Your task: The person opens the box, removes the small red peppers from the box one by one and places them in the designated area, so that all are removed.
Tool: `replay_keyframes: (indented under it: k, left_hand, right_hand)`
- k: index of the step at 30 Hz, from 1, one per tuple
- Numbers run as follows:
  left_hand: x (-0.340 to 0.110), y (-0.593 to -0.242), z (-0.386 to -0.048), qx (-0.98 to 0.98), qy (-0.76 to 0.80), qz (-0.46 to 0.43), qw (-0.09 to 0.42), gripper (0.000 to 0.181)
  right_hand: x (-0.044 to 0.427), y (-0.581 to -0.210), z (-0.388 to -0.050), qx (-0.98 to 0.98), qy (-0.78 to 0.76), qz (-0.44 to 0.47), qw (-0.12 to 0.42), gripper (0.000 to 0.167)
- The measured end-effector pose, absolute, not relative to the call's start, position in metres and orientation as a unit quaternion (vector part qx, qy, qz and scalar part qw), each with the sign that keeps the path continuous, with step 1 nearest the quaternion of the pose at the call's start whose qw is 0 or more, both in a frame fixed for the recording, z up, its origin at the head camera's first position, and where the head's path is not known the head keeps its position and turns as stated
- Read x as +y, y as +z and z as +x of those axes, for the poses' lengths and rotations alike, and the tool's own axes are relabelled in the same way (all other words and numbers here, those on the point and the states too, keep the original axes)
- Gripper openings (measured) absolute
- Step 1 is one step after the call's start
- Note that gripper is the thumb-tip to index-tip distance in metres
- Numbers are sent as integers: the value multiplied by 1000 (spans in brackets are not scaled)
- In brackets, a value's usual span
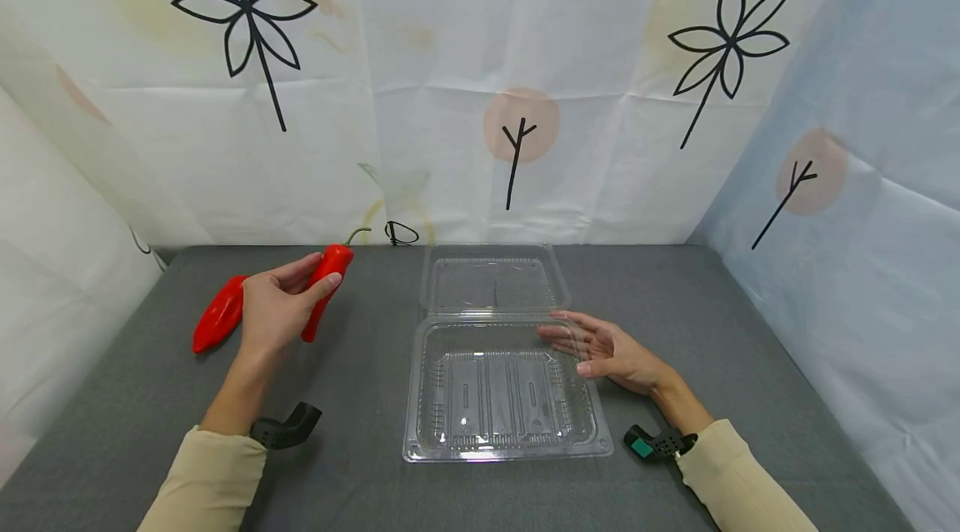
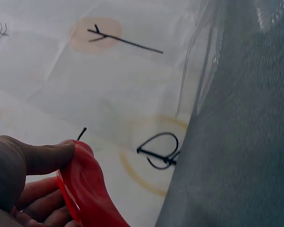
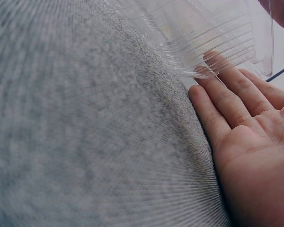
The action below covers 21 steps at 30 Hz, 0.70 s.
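Note:
My left hand (image 1: 279,307) pinches a long red chili pepper (image 1: 330,267) between thumb and fingers, its green stem pointing up and right. In the left wrist view the pepper (image 2: 92,189) is cut off at the bottom edge. A second red pepper (image 1: 219,317) lies on the table just left of that hand, partly behind it. My right hand (image 1: 611,355) is at the right side of a clear plastic clamshell container (image 1: 480,449), whose lid is folded back. In the right wrist view its fingers (image 3: 229,106) are extended against the ribbed side wall (image 3: 222,40).
A grey cloth covers the table (image 1: 352,482). The container's lid (image 1: 491,275) lies toward the back, near a white printed fabric backdrop (image 1: 442,140). More fabric hangs at the left and right sides. Black wrist straps (image 1: 287,427) sit on both wrists.

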State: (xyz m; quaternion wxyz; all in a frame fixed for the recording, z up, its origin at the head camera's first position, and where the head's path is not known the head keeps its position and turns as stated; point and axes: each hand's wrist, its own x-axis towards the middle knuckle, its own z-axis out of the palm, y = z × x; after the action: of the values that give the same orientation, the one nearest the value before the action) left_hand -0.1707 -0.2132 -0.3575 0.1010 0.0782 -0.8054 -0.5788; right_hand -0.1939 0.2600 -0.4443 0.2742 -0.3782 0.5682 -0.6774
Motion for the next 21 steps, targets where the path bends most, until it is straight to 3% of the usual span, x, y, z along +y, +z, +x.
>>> replay_keyframes:
  k: [9, 21]
  left_hand:
    - [-240, -374, -180, -840, -518, 137, 79, 60]
    - [-263, -399, -186, -878, -432, 165, 128, 52]
  right_hand:
    - [260, -445, -194, 566, -678, -380, 275, 79]
    - [260, -445, -195, 564, -677, -386, 273, 78]
